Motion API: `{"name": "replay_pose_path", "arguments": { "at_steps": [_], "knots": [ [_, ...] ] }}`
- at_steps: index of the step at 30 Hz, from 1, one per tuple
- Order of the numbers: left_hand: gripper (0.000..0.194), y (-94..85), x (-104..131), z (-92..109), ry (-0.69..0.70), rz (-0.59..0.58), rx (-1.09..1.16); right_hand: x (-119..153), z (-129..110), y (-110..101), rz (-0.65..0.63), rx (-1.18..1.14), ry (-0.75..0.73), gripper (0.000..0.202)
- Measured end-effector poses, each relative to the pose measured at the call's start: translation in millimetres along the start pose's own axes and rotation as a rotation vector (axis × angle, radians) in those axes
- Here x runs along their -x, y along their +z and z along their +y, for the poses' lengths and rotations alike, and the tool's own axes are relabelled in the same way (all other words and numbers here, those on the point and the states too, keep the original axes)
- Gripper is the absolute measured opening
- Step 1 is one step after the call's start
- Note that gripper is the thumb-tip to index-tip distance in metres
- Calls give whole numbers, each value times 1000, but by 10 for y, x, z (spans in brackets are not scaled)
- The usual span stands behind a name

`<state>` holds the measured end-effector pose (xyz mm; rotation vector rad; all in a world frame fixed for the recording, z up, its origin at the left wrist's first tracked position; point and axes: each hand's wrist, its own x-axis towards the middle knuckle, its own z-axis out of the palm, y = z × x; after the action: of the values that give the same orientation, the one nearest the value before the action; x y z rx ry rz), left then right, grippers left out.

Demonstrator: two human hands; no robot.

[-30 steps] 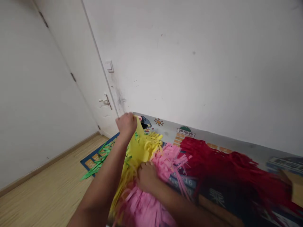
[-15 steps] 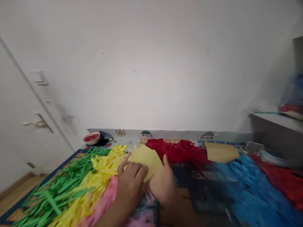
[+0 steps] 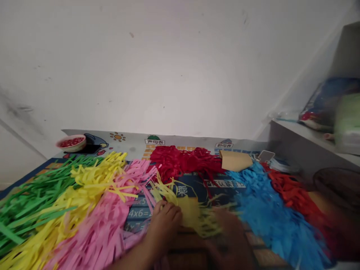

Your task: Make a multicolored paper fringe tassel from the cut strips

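Note:
Pale yellow paper, cut into fringe-like strips at its ends, spreads between my two hands, low over the printed mat. At its left side my left hand has its fingers curled over it, with loose strips fanning out above the knuckles. My right hand is at the paper's right side, smeared by motion, and its fingers cannot be made out. A heap of pink paper strips lies to the left of my left hand. Blue paper strips lie to the right of my right hand.
Yellow strips and green strips lie farther left. Dark red strips and a brown paper piece are at the back, orange-red strips at right. A bowl stands on a dark flat object at back left.
The yellow paper, a compact piece between both hands before, now spreads wide with its strips loose. My right hand has moved right, away from the left. The view has shifted right and downward.

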<state>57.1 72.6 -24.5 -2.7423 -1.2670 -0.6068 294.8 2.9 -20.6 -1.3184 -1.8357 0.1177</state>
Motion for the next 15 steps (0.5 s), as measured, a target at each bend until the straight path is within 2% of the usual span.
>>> {"name": "replay_pose_path", "arguments": {
  "at_steps": [1,3,5,7,12,14,15],
  "knots": [
    [3,12,-16,21,31,-12,0,9,-54,180,-48,130,-107,56],
    [6,16,-50,52,83,-62,-7,-20,-77,514,-82,278,-239,45],
    [11,-23,-77,41,95,-162,-37,-57,-5,728,-57,303,-277,32],
    [13,-119,-79,-44,55,-254,-71,-61,90,805,-67,257,-298,28],
    [27,-543,127,-401,-162,-251,-219,57,168,774,-387,170,-314,31],
    [33,-662,232,-412,-222,-249,-288,100,157,802,-425,146,-262,33],
    [35,-676,268,-365,-201,-247,-263,114,153,827,-437,134,-239,34]
  ]
}}
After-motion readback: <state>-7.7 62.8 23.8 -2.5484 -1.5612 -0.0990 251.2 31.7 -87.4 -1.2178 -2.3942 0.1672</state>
